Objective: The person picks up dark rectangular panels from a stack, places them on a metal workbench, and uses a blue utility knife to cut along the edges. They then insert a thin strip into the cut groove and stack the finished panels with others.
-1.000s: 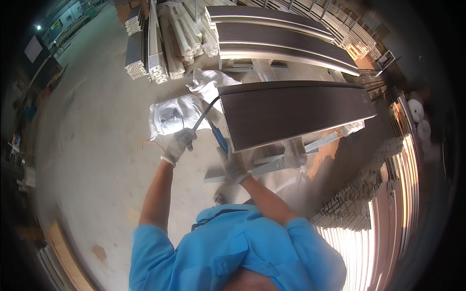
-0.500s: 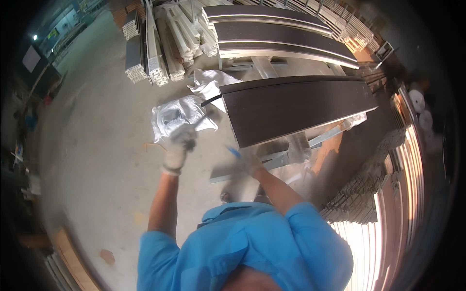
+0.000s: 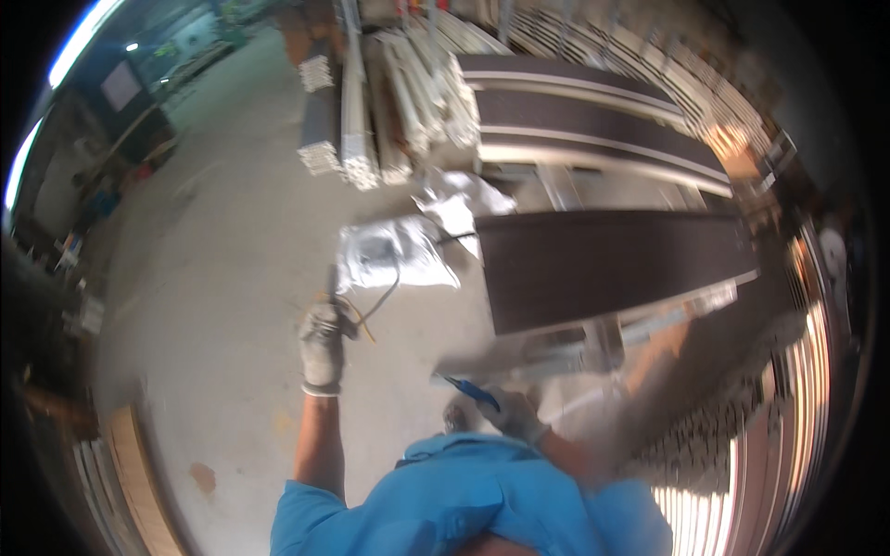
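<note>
My left hand (image 3: 323, 347), in a pale work glove, is closed around a thin dark strip (image 3: 379, 306). From the fist the strip bends up toward the white sack lying on the floor. My right hand (image 3: 517, 417), also gloved and blurred, grips a slim blue-handled tool (image 3: 475, 393) whose narrow tip points left; its exact kind is unclear. This hand is low in front of my body, below the near edge of a stack of dark brown boards (image 3: 612, 269). A short dark strap end (image 3: 454, 238) sticks out at the left of the stack.
The white sack (image 3: 385, 250) lies left of the boards, with a crumpled white one (image 3: 462, 199) behind it. Metal supports (image 3: 603, 345) carry the boards. More dark boards (image 3: 593, 107) and pale long profiles (image 3: 357, 120) are stacked behind. Bundled strips (image 3: 802, 371) line the right side.
My left hand has drawn the strip leftward, away from the boards. My right hand has moved down and nearer my body with the blue tool. The whole view has shifted.
</note>
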A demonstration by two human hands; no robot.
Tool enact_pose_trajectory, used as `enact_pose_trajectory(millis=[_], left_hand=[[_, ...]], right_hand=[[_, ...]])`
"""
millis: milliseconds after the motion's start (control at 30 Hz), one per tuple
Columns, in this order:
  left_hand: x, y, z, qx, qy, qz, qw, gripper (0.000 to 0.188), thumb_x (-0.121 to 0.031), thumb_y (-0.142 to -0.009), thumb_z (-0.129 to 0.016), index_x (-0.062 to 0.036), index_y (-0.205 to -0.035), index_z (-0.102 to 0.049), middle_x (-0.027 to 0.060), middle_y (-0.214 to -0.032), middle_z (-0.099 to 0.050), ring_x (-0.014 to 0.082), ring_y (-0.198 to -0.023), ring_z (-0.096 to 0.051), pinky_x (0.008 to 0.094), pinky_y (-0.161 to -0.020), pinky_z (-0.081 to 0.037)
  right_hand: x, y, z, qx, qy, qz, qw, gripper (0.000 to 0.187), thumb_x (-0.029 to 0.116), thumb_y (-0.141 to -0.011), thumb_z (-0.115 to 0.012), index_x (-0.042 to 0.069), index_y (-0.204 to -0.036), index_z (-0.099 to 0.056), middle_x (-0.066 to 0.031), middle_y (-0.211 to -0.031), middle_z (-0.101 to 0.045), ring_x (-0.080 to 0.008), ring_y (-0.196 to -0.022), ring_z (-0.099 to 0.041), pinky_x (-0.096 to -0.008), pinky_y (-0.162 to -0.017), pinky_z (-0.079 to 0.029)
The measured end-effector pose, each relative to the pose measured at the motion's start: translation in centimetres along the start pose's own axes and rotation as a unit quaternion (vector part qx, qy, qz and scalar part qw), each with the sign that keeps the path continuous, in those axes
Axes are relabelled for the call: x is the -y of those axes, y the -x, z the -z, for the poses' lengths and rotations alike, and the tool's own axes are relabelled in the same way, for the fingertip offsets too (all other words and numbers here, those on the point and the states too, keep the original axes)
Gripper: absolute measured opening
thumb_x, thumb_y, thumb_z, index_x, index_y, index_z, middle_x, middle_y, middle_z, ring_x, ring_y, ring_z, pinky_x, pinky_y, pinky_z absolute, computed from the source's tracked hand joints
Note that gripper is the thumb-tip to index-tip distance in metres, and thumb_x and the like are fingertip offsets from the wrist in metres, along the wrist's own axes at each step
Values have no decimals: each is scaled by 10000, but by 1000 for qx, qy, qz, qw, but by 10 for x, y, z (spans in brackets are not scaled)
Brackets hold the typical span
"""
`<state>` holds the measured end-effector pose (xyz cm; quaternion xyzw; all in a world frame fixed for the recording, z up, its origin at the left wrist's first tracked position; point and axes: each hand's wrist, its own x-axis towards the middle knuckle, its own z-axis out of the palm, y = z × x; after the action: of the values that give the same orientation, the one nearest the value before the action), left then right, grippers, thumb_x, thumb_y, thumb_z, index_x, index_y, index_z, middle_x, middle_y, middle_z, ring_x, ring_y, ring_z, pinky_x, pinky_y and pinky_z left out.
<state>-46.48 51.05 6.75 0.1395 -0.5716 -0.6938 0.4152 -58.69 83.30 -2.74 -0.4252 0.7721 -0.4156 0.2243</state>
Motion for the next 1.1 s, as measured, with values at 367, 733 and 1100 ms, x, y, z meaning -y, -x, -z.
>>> enact_pose_trajectory(millis=[367,733,1100], left_hand=[[-32,14,-155,348,33,84,933,143,-158,-939,-671,-20,-977,-673,-1,-858,-654,83,-697,-544,238,-614,-452],[97,-78,28,160,-603,20,781,268,-271,-918,-690,-147,-1156,-698,56,-1063,-724,217,-990,-661,354,-863,-520],[-74,-197,-274,150,-156,-256,942,209,-253,-970,-661,-53,-913,-672,-90,-749,-536,22,-669,-445,192,-592,-352]], right_hand=[[177,-77,136,-100,-400,117,903,163,143,-926,-643,34,-1010,-555,-79,-848,-631,-98,-591,-570,-245,-484,-456],[234,-1,407,-399,-267,394,784,250,102,-965,-582,-62,-1155,-573,50,-730,-366,-40,-602,-321,-184,-540,-291],[106,-33,560,-591,-247,322,697,280,279,-959,-667,1,-938,-641,-42,-775,-629,-115,-660,-588,-241,-628,-512]])
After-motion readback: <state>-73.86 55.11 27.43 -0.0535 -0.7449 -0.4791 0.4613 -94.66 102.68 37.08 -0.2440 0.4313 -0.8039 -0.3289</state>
